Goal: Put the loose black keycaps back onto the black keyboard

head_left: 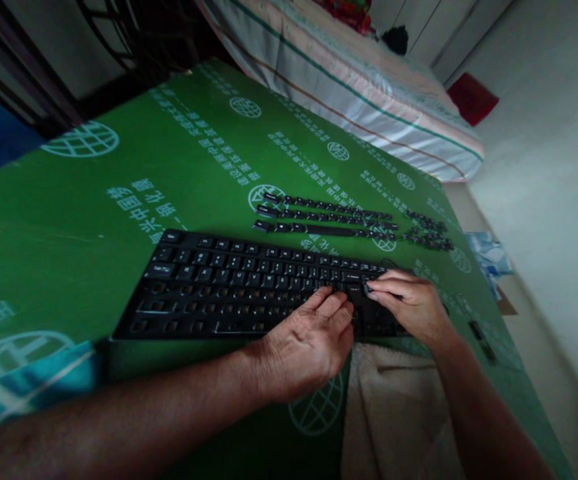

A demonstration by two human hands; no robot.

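Observation:
A black keyboard lies on the green table. Its upper rows carry keycaps with white letters, while several lower rows on the left show bare sockets. My left hand rests over the middle right of the keyboard, fingers slightly apart and bent, their tips touching the keys. At the keyboard's right part, my right hand pinches a small dark keycap between thumb and fingertips. Whether that keycap is seated or lifted I cannot tell. Behind the keyboard, loose keycaps lie in three rows, with a small cluster of keycaps further right.
The green table bears white print and globe marks. A beige cloth lies in front, under my right forearm. A teal checked cloth is at the left. Small dark pieces sit near the right edge. A bed stands behind.

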